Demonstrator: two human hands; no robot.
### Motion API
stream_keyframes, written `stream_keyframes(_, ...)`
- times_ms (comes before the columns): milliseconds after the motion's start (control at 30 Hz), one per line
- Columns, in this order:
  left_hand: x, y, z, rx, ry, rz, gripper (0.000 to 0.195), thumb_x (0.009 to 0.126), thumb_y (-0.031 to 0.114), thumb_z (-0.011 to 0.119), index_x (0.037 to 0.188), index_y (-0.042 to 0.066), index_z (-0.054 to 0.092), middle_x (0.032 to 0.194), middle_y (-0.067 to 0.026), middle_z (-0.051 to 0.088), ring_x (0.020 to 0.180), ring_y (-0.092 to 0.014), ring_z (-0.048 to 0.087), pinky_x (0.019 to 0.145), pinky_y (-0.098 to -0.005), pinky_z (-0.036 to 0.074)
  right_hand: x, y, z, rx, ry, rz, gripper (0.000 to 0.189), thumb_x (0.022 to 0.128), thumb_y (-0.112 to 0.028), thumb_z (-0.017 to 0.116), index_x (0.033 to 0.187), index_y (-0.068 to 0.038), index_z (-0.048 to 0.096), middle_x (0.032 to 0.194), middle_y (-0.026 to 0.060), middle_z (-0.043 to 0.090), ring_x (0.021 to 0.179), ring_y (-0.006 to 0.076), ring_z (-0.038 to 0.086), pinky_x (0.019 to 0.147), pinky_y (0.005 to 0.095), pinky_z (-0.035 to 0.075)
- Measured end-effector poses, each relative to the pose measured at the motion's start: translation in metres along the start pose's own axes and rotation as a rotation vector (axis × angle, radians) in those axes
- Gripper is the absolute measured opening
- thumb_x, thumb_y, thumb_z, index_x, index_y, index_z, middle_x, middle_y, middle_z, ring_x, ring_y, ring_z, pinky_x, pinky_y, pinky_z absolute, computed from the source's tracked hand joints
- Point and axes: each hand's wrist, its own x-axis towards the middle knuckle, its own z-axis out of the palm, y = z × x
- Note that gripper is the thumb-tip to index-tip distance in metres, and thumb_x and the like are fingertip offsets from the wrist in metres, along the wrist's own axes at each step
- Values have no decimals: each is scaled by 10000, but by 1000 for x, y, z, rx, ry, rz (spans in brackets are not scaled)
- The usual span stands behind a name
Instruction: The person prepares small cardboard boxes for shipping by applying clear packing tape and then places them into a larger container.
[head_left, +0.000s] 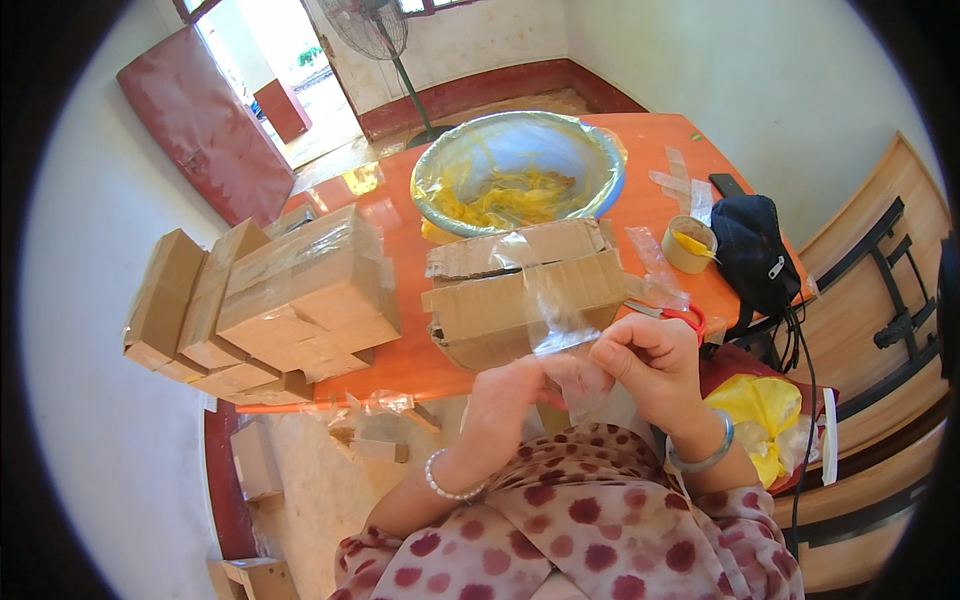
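A strip of clear tape (553, 315) runs from the top of a cardboard box (495, 304) down its near side to my hands. Between thumb and forefinger, my right hand (649, 367) pinches the tape's edge. My left hand (506, 401) is curled on the tape's lower end, its fingers partly seen through the film. The box lies at the table's near edge, a dark gap showing between its upper flaps. Red-handled scissors (686, 315) rest just beyond my right hand, partly hidden by it.
Behind the box, a plastic-lined basin (517, 172) holds yellow material. Taped cartons (300, 281) are stacked at left on the orange table (645, 135). At right lie a tape roll (688, 244), loose tape strips (679, 180) and a black pouch (754, 251) with cables; a yellow bag (757, 420) sits below.
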Motion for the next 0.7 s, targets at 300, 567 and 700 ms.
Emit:
stream_keyframes(300,3,0,3,173,49,-36,162,897,111,591,924,-47,619,844,-66,640,766,-114,603,700,-245,495,-3,7,6,-350,47,-84,101,862,-89,629,831,1,593,611,78,551,506,92,509,469,239,401)
stream_keyframes(567,-3,-4,-1,107,106,-96,53,837,12,607,814,-36,612,737,-67,620,647,-114,586,578,-234,480,-9,12,6,-301,84,-54,95,857,-77,633,826,7,600,601,49,532,529,55,467,468,228,374)
stream_keyframes(700,-7,-13,-9,7,99,34,160,876,73,527,785,-36,601,719,-78,603,617,-134,567,577,-256,474,-10,11,4,-249,83,-12,89,860,-62,625,812,8,597,590,27,521,540,38,439,469,221,363)
